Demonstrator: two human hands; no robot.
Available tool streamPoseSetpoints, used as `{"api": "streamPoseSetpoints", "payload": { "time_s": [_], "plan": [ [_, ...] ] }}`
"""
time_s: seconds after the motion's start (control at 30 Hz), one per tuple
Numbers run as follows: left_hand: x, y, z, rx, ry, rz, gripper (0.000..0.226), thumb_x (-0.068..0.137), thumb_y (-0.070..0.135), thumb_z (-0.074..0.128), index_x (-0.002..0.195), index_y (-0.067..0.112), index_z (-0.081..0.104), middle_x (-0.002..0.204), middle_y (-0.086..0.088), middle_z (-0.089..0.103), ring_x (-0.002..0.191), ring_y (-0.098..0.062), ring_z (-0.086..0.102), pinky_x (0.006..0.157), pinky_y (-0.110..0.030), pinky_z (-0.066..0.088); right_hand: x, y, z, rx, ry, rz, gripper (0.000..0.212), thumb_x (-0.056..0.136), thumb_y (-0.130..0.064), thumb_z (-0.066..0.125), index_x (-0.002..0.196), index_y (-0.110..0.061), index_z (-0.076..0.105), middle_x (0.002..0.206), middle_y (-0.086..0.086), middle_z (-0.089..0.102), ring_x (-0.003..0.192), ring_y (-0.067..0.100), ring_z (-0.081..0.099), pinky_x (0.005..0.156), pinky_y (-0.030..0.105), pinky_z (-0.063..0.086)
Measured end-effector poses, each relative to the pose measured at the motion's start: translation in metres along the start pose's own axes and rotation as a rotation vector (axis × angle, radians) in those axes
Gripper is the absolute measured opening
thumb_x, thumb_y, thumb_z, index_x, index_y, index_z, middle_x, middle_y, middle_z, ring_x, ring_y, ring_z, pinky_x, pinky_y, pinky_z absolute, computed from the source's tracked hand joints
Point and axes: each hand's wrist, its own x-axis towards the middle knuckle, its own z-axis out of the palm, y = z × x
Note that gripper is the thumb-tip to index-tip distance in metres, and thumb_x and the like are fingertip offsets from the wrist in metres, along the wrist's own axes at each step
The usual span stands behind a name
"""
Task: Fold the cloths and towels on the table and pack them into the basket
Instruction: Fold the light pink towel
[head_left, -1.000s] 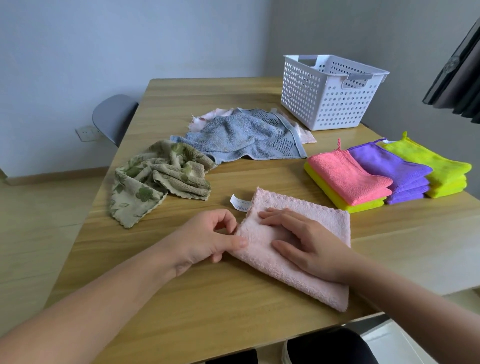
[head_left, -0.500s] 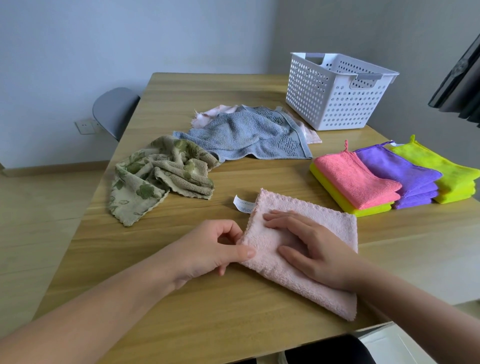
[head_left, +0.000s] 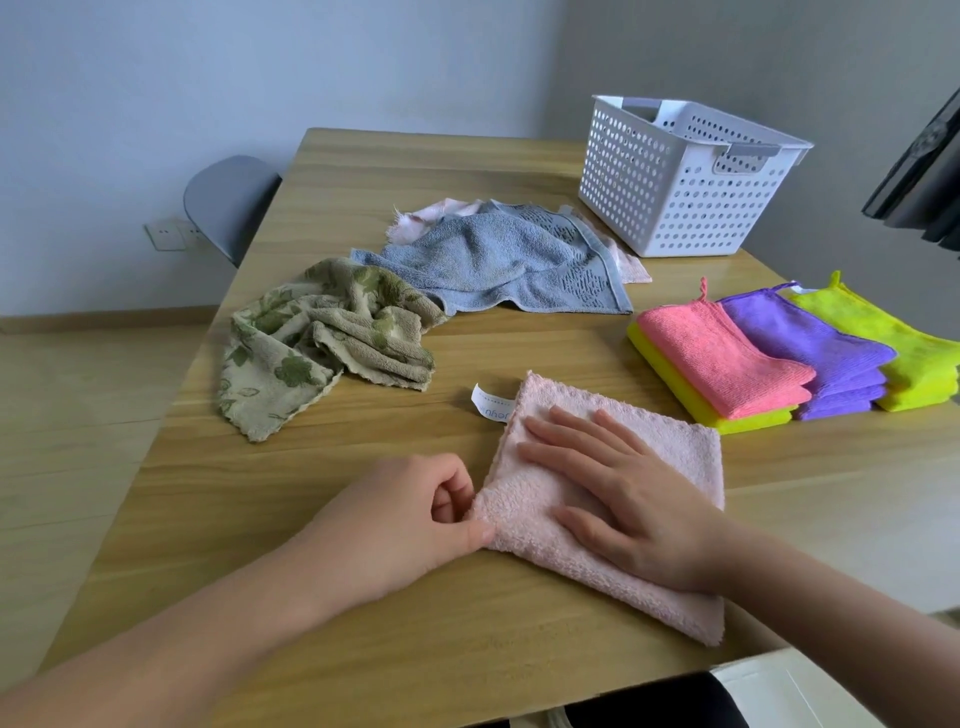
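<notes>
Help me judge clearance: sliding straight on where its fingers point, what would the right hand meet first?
Probably the white label at the corner of the pink towel, just ahead of the right hand; past it, the floral cloth.

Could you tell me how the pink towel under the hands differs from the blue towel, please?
The pink towel is folded flat; the blue towel lies unfolded and rumpled. The right hand presses the pink towel, the left hand pinches its edge; no hand touches the blue towel. Both lie on the table.
</notes>
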Motion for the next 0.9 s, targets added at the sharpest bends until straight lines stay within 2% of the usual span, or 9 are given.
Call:
{"api": "streamPoseSetpoints", "payload": {
  "time_s": [0.13,0.3,0.4,0.53,0.63,0.73,0.8,0.9],
  "plan": [
    [-0.005,-0.001,-0.006,-0.022,-0.057,-0.01,0.016,0.078,0.039,0.071,0.089,0.032,0.062,0.068,0.01,0.06,0.047,0.001,0.045,0.05,-0.014,0.037,0.0,-0.001,0.0,0.01,0.008,0.001,0.053,0.094,-0.052,0.031,0.145,-0.036,0.029,0.155,-0.016,0.022,0.145,0.003,0.009,0.118,0.045,0.013],
    [-0.006,0.004,-0.004,-0.457,-0.173,-0.079,0.02,0.084,0.016,0.069,0.102,0.02,0.062,0.079,-0.001,0.062,0.036,-0.005,0.036,0.04,-0.018,0.033,0.001,0.001,0.0,0.027,0.021,-0.005,0.054,0.093,-0.047,0.038,0.144,-0.035,0.03,0.154,-0.017,0.023,0.144,0.002,0.011,0.117,0.045,0.015],
    [-0.003,0.006,0.0,-0.586,-0.132,-0.06,0.02,0.081,0.012,0.071,0.099,0.02,0.064,0.086,-0.001,0.065,0.039,-0.006,0.037,0.042,-0.017,0.034,-0.001,0.0,0.0,0.051,0.033,-0.005,0.055,0.091,-0.045,0.04,0.144,-0.035,0.03,0.154,-0.017,0.025,0.144,0.002,0.013,0.117,0.045,0.015],
    [0.004,0.003,0.001,-0.359,-0.021,0.122,0.018,0.079,0.021,0.074,0.091,0.03,0.066,0.084,0.013,0.061,0.055,0.002,0.047,0.055,-0.01,0.038,-0.001,0.0,-0.001,0.056,0.048,-0.01,0.056,0.091,-0.043,0.042,0.145,-0.033,0.03,0.154,-0.016,0.024,0.144,0.004,0.014,0.116,0.046,0.017],
    [0.007,-0.003,0.004,-0.3,0.008,0.36,0.014,0.078,0.02,0.075,0.086,0.024,0.065,0.098,0.013,0.06,0.072,-0.005,0.056,0.066,-0.014,0.043,-0.002,0.001,0.0,0.079,0.067,-0.019,0.059,0.09,-0.04,0.046,0.146,-0.03,0.03,0.155,-0.015,0.023,0.144,0.006,0.015,0.116,0.047,0.019],
    [0.01,-0.011,0.005,-0.31,0.026,0.493,0.016,0.077,0.022,0.071,0.092,0.021,0.066,0.103,0.011,0.063,0.089,-0.01,0.061,0.078,-0.016,0.047,-0.001,0.001,0.0,0.104,0.099,-0.02,0.059,0.09,-0.039,0.047,0.146,-0.029,0.03,0.154,-0.013,0.025,0.144,0.008,0.017,0.115,0.047,0.02],
    [0.01,-0.015,0.005,-0.304,0.021,0.553,0.022,0.078,0.018,0.068,0.099,0.021,0.067,0.101,0.014,0.061,0.086,-0.002,0.06,0.077,-0.011,0.043,-0.002,0.0,-0.001,0.13,0.135,-0.025,0.058,0.09,-0.04,0.046,0.145,-0.027,0.031,0.153,-0.011,0.028,0.144,0.009,0.02,0.114,0.045,0.021],
    [0.008,-0.018,0.009,-0.275,-0.003,0.569,0.032,0.08,0.017,0.067,0.108,0.032,0.064,0.097,0.019,0.054,0.065,0.0,0.049,0.063,-0.012,0.039,-0.003,-0.001,-0.003,0.157,0.181,-0.036,0.056,0.091,-0.038,0.047,0.142,-0.02,0.036,0.151,-0.007,0.034,0.142,0.011,0.026,0.113,0.042,0.024]
  ]
}}
